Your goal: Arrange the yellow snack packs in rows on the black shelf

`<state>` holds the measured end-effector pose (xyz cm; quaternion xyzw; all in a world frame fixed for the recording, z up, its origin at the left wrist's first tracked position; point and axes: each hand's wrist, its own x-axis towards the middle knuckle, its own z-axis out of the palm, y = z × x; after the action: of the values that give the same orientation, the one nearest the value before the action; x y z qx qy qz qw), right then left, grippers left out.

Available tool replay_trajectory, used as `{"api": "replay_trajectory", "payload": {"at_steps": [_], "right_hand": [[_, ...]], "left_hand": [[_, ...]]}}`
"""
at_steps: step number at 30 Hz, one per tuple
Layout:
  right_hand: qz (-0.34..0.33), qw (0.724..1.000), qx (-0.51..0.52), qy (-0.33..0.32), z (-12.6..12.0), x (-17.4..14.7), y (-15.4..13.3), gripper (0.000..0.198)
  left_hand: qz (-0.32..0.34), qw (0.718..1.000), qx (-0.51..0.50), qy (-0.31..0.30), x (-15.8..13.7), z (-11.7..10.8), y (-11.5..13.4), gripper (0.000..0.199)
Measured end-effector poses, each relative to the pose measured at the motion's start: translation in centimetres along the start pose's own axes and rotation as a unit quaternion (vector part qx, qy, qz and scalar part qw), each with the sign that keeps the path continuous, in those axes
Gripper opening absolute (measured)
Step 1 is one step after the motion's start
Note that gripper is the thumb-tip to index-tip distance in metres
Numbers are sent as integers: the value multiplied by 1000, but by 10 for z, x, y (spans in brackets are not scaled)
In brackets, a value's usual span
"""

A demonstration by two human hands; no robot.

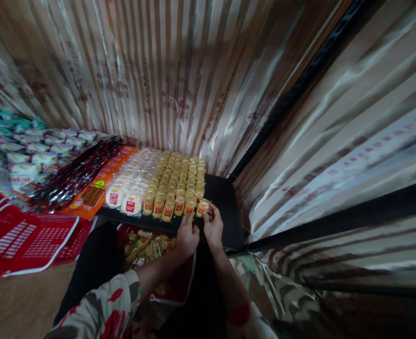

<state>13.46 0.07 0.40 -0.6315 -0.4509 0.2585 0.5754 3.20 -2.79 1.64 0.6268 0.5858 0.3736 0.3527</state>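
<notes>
My right hand (213, 228) is closed on a small yellow wrapped snack cake (203, 207) with a red label, at the right front corner of the rows. Close beside it, my left hand (188, 238) has its fingers stretched toward the bottom edge of a front-row snack cake (190, 204), thumb apart. Whether its fingertips touch that cake I cannot tell. Yellow wrapped cakes (169, 207) stand in tight rows on a black shelf (224, 200). Under my forearms sits a red basket (190, 282) of loose yellow wrapped cakes (144, 247).
Left of the yellow rows lie white round packs (132, 204), an orange snack packet (90, 195), dark shiny sticks (70, 176) and white pouches (24, 174). Red baskets (28, 235) stand at lower left. Striped sheeting (151, 70) hangs behind, and a black post (285, 103) rises at right.
</notes>
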Motion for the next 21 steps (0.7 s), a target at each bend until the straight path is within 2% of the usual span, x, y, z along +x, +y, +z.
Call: {"api": "replay_trajectory", "payload": {"at_steps": [7,15,21], "right_hand": [[-11,999,-31,-22,17,9,2,40],[-31,994,-105,-1,18,7,-8,40],[-39,995,-90,-18,21,7,-2,40]], "left_hand": [[19,1000,3,20,9,-1,-14,50],[33,999,-32,26,10,-2,-15,51],[30,997,-64,24,9,-1,-19,52]]}}
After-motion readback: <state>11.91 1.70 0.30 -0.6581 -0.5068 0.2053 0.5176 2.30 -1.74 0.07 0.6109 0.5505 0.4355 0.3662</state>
